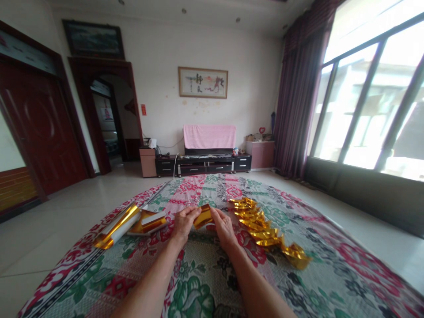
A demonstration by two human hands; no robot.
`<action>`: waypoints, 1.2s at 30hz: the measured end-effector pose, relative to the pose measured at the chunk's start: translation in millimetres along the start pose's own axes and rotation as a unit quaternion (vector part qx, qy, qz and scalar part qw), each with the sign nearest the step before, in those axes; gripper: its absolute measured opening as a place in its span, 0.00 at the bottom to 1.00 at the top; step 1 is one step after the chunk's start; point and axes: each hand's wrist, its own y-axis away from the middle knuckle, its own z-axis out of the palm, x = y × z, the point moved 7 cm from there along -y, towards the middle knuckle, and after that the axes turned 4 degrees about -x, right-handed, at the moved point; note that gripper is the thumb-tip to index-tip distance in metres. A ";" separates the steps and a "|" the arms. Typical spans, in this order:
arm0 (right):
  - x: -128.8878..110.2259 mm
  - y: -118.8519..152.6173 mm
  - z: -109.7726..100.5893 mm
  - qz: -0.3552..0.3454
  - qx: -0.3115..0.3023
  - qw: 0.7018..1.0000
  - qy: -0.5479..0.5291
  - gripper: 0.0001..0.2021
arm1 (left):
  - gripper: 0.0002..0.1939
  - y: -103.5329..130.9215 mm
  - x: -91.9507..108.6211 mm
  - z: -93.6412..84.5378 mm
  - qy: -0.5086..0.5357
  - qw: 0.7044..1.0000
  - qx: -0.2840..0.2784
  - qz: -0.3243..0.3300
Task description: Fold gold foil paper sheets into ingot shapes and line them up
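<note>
Between my two hands is a small sheet of gold foil paper [202, 217], held just above the patterned cloth. My left hand [184, 224] pinches its left edge between thumb and fingers. At the right edge, my right hand [224, 225] grips the same sheet. To the right lies a row of folded gold foil pieces [260, 225], crumpled together in a line. On the left rests a loosely rolled gold foil sheet [119, 226] with a pale back side. Beside that roll is a stack of gold foil sheets [150, 222], partly curled.
A flowered cloth [195, 293] covers the broad surface under my hands. Farther off, a low black cabinet [208, 167] stands against the wall with a pink towel [210, 136] above it. A large window [364, 101] and purple curtain [294, 97] are at the right.
</note>
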 end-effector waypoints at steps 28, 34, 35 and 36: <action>9.0 -4.1 -25.7 -0.031 0.158 0.982 -0.097 0.19 | 0.25 13.0 10.0 24.1 -0.123 0.982 -0.139 0.036; 11.2 -4.2 -27.0 -0.020 0.165 0.979 -0.120 0.20 | 0.26 8.9 9.9 19.2 -0.174 0.973 -0.128 0.085; 11.4 -4.2 -27.1 -0.019 0.166 0.978 -0.124 0.20 | 0.26 8.6 8.4 19.8 -0.193 0.967 -0.137 0.090; 11.5 -4.3 -27.1 -0.018 0.165 0.978 -0.126 0.19 | 0.25 8.9 7.4 20.8 -0.212 0.961 -0.147 0.098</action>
